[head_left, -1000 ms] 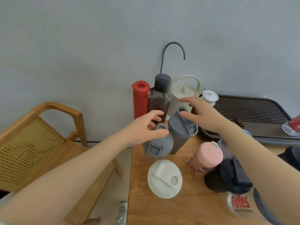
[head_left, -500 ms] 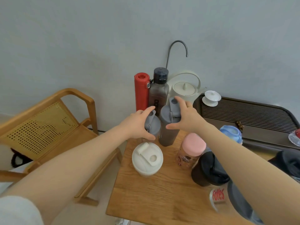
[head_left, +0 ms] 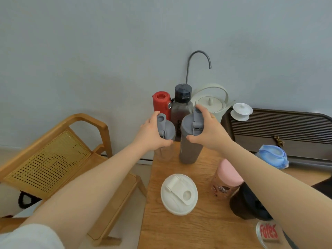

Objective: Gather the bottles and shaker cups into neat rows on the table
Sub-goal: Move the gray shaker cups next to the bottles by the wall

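Note:
My left hand (head_left: pixel 151 133) grips the grey lid of a clear shaker cup (head_left: pixel 166 130) at the table's far left corner. My right hand (head_left: pixel 209 131) grips the lid of a taller grey shaker cup (head_left: pixel 188 150) just to its right. Both cups stand upright, side by side. Behind them stand a red bottle (head_left: pixel 160 103) and a dark-capped smoky bottle (head_left: pixel 181 106). Nearer me are a white-lidded cup (head_left: pixel 179 194), a pink-lidded bottle (head_left: pixel 227 178), a black-lidded cup (head_left: pixel 249 203) and a blue-lidded bottle (head_left: pixel 273 156).
The wooden table (head_left: pixel 188 230) ends at its left edge beside a cane-backed wooden chair (head_left: pixel 53 159). A white kettle (head_left: pixel 211 101) under a curved tap (head_left: pixel 198 58) and a white lidded cup (head_left: pixel 241 111) on a dark slatted tray (head_left: pixel 287 130) stand at the back. A clear container with red lettering (head_left: pixel 268 234) sits near right.
Both hands have closed on the two grey-lidded shaker cups and set them upright side by side in front of the back bottles. The view has pulled back and tilted.

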Available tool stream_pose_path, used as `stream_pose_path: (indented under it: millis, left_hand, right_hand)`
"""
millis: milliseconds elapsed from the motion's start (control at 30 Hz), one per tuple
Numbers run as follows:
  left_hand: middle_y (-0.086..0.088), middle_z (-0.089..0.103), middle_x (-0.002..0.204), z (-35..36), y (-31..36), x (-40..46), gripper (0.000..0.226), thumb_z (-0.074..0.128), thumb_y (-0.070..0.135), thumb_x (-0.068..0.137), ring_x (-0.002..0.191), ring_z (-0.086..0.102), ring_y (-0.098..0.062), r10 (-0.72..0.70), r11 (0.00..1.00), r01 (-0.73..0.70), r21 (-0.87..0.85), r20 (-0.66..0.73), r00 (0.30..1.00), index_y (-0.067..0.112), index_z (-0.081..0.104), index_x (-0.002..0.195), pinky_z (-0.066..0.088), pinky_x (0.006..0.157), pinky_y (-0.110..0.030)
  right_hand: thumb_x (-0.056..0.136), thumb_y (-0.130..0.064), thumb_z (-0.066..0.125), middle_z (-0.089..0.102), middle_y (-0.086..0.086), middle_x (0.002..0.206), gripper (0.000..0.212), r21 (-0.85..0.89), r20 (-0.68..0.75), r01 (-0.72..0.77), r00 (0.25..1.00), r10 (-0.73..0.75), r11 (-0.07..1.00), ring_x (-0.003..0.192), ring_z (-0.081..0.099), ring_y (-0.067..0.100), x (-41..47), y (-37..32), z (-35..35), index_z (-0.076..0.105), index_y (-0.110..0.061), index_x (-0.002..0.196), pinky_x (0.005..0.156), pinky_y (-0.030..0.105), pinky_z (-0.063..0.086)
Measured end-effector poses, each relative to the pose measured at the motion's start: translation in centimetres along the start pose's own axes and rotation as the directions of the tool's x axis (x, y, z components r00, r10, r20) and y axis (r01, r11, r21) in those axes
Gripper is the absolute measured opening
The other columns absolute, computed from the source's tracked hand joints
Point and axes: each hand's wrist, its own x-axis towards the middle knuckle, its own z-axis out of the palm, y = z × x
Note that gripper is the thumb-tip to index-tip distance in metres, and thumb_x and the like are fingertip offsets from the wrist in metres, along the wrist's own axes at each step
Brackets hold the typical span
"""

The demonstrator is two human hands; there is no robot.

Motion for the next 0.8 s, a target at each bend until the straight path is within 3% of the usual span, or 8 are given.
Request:
stream_pose_path:
  millis: [267,533,700,800]
  left_hand:
    - [-0.008,0.034,0.141,-0.6,-2.7,3.1,0.109,0.08,0.042,0.056,0.126,0.039,-0.03,0.043,0.997,-0.039,-0.069,0.064,0.997,0.033,0.012,0.141,0.041,0.099,-0.049]
    - [-0.006,0.032,0.145,-0.3,-3.1,4.1,0.107,0.079,0.039,0.06,0.129,0.036,-0.029,0.077,0.991,-0.068,-0.119,0.073,0.994,0.026,0.013,0.144,0.04,0.101,-0.049]
    - [-0.005,0.037,0.141,0.0,-1.4,3.0,0.103,0.077,0.041,0.059,0.125,0.039,-0.028,0.21,0.973,-0.197,-0.118,0.108,0.972,0.03,0.016,0.141,0.042,0.098,-0.047]
    - [-0.003,0.033,0.144,0.2,0.7,2.9,0.105,0.076,0.043,0.06,0.128,0.036,-0.027,0.259,0.965,-0.248,-0.086,0.147,0.955,0.031,0.013,0.142,0.039,0.101,-0.045]
  right_hand:
    - [0.065,-0.032,0.077,0.033,0.004,0.145,0.101,-0.095,-0.03,-0.038,0.999,0.035,0.995,0.129,0.039,0.029,2.0,-1.4,3.6,0.015,-0.031,0.145,0.102,0.045,0.041]
    - [0.065,-0.032,0.077,0.035,0.003,0.143,0.1,-0.112,-0.051,-0.1,0.994,0.094,0.989,0.126,0.04,0.029,2.5,-0.9,3.6,0.015,-0.032,0.145,0.101,0.043,0.041]
    - [0.064,-0.033,0.075,0.033,-0.003,0.144,0.101,-0.271,-0.069,-0.113,0.993,0.098,0.956,0.123,0.04,0.027,0.4,0.4,1.3,0.014,-0.036,0.144,0.094,0.045,0.044]
    - [0.065,-0.032,0.076,0.034,0.0,0.143,0.1,-0.25,-0.154,-0.196,0.975,0.161,0.948,0.126,0.039,0.028,0.0,2.3,-0.7,0.015,-0.036,0.144,0.095,0.046,0.044]
